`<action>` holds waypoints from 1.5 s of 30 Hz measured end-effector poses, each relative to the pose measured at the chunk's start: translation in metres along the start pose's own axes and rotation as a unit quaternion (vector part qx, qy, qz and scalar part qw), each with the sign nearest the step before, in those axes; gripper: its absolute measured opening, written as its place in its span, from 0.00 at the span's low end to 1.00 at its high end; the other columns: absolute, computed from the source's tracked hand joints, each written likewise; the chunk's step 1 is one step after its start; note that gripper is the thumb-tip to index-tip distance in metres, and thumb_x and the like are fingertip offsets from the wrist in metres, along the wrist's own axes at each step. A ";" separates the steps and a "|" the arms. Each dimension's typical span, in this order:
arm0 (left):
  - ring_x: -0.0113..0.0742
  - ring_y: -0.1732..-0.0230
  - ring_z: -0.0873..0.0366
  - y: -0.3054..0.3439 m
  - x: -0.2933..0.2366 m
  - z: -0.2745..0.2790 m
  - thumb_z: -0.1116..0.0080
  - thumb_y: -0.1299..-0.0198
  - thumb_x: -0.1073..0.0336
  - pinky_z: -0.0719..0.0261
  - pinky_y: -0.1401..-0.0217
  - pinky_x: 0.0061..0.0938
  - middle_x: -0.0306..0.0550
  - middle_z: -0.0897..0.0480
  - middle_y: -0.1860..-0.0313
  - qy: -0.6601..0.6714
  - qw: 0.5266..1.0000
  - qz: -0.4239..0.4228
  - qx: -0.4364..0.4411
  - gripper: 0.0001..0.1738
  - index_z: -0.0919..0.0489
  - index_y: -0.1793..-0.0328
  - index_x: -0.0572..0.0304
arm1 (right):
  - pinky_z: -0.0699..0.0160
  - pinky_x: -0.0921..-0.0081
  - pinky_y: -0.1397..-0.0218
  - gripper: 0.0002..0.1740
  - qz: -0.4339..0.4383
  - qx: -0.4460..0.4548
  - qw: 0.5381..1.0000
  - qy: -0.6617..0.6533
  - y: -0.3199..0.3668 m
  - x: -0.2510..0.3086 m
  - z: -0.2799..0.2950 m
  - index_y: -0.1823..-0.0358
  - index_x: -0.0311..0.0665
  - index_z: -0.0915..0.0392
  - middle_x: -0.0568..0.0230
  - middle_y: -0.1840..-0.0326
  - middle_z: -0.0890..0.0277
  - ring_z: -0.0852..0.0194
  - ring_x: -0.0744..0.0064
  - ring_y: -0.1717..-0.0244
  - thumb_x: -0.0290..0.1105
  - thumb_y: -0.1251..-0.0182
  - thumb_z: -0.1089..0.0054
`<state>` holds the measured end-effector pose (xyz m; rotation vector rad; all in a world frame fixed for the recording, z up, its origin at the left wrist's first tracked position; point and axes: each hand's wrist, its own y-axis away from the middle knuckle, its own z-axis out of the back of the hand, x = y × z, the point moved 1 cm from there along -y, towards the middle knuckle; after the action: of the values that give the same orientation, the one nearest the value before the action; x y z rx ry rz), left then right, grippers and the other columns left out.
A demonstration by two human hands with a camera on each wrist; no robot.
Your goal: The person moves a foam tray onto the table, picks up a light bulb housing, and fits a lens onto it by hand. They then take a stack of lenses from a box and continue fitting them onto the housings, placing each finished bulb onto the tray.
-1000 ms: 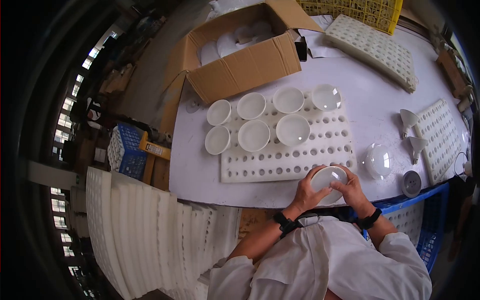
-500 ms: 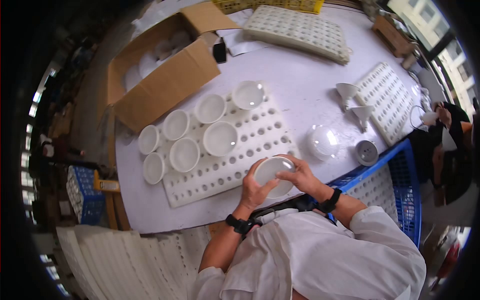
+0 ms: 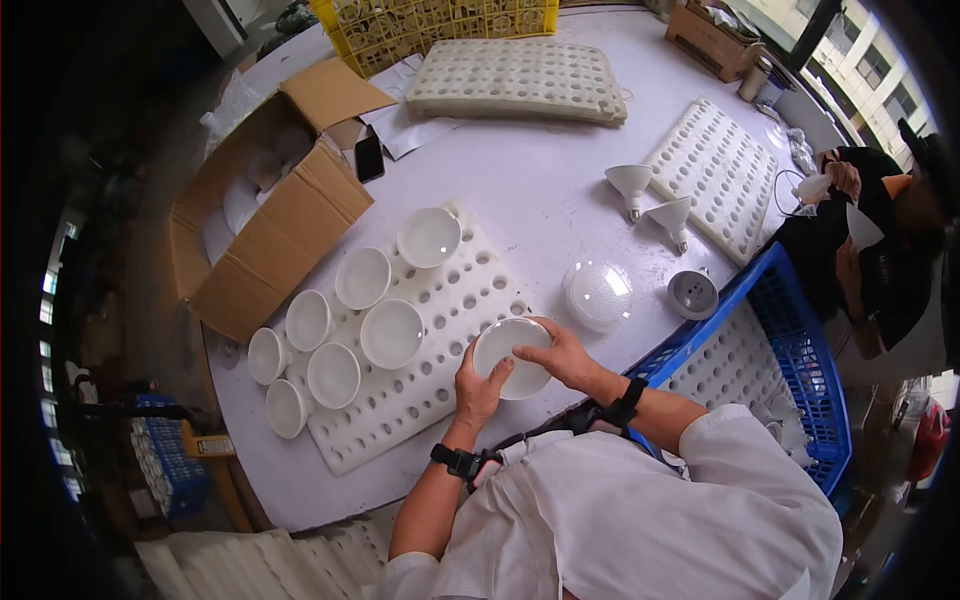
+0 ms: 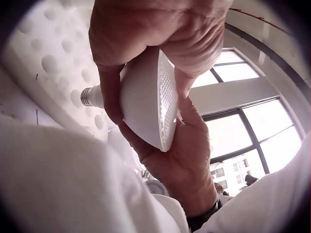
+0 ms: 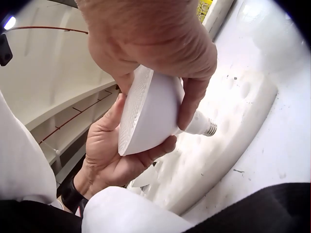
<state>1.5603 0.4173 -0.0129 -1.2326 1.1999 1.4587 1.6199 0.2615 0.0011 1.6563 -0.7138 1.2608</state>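
Both my hands hold 1 white lamp (image 3: 512,358) just above the near edge of the foam tray (image 3: 400,410) on the tabletop (image 3: 540,200). My left hand (image 3: 478,385) cups the cone, fingers (image 4: 108,82) curled round it. My right hand (image 3: 556,357) grips the rim, thumb on the lens. The long axis runs from lens to screw base (image 5: 204,127), tilted: lens up toward me, base down toward the tray.
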 end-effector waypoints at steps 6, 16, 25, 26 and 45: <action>0.42 0.41 0.28 -0.005 -0.004 0.006 0.54 0.31 0.57 0.17 0.51 0.33 0.52 0.32 0.37 0.188 0.980 0.060 -0.029 0.26 0.35 0.35 0.68 | 0.24 0.72 0.49 0.30 -0.006 -0.026 0.995 -0.097 -0.053 0.007 0.005 0.41 0.31 0.31 0.57 0.52 0.23 0.24 0.70 0.53 0.37 0.43 0.34; 0.43 0.46 0.22 0.028 0.043 0.042 0.53 0.32 0.62 0.15 0.59 0.28 0.52 0.23 0.46 0.124 0.974 0.178 -0.068 0.18 0.25 0.44 0.69 | 0.21 0.70 0.55 0.33 0.032 -0.044 0.998 -0.042 -0.118 0.010 -0.023 0.42 0.26 0.32 0.52 0.55 0.22 0.21 0.65 0.58 0.42 0.43 0.36; 0.40 0.52 0.19 0.033 0.051 0.048 0.45 0.37 0.62 0.17 0.58 0.26 0.53 0.19 0.51 0.054 0.975 0.204 -0.066 0.18 0.22 0.49 0.70 | 0.25 0.65 0.46 0.34 0.001 -0.075 0.984 0.162 -0.126 0.006 -0.036 0.46 0.30 0.28 0.45 0.53 0.22 0.22 0.55 0.51 0.51 0.47 0.39; 0.39 0.52 0.19 0.030 0.051 0.048 0.42 0.39 0.63 0.18 0.57 0.26 0.54 0.19 0.51 0.015 0.973 0.224 -0.060 0.16 0.21 0.52 0.71 | 0.28 0.67 0.42 0.37 -0.009 -0.067 0.988 0.137 -0.122 0.007 -0.035 0.43 0.29 0.30 0.45 0.50 0.23 0.25 0.53 0.47 0.51 0.47 0.39; 0.36 0.68 0.21 0.008 0.071 0.057 0.31 0.66 0.77 0.21 0.63 0.27 0.45 0.18 0.58 -0.377 0.920 -0.041 0.093 0.25 0.21 0.55 0.57 | 0.22 0.75 0.50 0.17 0.143 -0.449 0.801 0.369 0.071 0.033 0.272 0.47 0.36 0.25 0.54 0.52 0.20 0.21 0.70 0.53 0.21 0.37 0.47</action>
<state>1.5324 0.4738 -0.0792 -0.4862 0.7161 1.5064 1.6844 -0.0117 0.0363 0.2331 -0.8679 1.3191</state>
